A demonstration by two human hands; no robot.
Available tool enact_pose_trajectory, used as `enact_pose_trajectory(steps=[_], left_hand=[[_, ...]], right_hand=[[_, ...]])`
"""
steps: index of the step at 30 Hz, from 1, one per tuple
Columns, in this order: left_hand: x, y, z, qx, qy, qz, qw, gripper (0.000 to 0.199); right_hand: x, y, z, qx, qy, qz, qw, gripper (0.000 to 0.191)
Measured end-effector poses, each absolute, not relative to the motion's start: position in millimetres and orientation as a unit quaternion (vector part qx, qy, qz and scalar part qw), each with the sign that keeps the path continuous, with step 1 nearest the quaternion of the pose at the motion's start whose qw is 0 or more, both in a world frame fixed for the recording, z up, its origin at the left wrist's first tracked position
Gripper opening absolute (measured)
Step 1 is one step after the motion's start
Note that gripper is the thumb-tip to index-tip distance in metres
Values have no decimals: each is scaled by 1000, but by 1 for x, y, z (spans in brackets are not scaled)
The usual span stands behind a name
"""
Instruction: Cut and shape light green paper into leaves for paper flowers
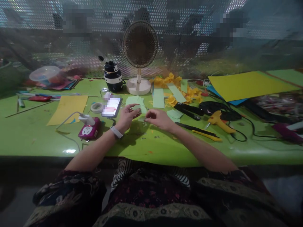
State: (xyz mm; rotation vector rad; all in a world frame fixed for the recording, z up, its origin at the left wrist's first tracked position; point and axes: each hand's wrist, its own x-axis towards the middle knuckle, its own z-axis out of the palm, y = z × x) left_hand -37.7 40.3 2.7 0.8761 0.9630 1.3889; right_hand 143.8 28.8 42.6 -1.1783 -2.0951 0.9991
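Observation:
My left hand (pixel 127 117), with a pale watch band on its wrist, is over the middle of the green table. Its thumb and fingers are closed on what looks like a small pale green paper piece (pixel 136 107). Close by on the right, my right hand (pixel 159 119) is pinched, thumb against fingers; what it holds, if anything, is too small to make out. Just beyond the hands lies a pile of pale green paper pieces (pixel 135 101). A second pale green stack (pixel 174 115) lies right of my right hand. Two longer green paper strips (pixel 158 97) rest farther back.
Right of the hands lie a black stapler (pixel 187 110), a yellow-handled cutter (pixel 205 135) and a yellow glue gun (pixel 220 121) with its cord. Left are a lit phone (pixel 111 106), tape roll (pixel 96 107) and purple power adapter (pixel 88 130). Behind stand a fan (pixel 140 44) and dark bottle (pixel 113 77).

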Motion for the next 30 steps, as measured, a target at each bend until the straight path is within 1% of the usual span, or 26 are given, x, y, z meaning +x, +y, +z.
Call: enact_pose_trajectory(steps=[2, 4, 7, 12, 16, 19, 22, 26, 30], left_hand=[[-31, 35, 2, 378, 400, 570, 610, 33], [-26, 29, 3, 374, 385, 554, 637, 31], [-22, 23, 4, 354, 366, 538, 672, 28], [-23, 22, 2, 340, 359, 518, 698, 29], [-24, 21, -2, 361, 359, 502, 699, 38], [-23, 20, -3, 358, 368, 496, 700, 36], [-22, 20, -2, 355, 379, 501, 692, 32], [-24, 22, -3, 364, 370, 525, 675, 34], [-24, 22, -3, 370, 368, 521, 675, 35]], right_hand=[[147, 26, 48, -442, -766, 355, 303, 10], [149, 28, 47, -461, -758, 333, 321, 10], [151, 34, 39, -493, -755, 300, 312, 8], [156, 36, 32, -504, -765, 277, 291, 8], [157, 32, 34, -503, -759, 282, 304, 5], [156, 31, 35, -494, -757, 288, 315, 5], [156, 32, 36, -499, -755, 276, 325, 12], [157, 34, 37, -538, -728, 258, 337, 25], [157, 35, 35, -526, -729, 329, 290, 28]])
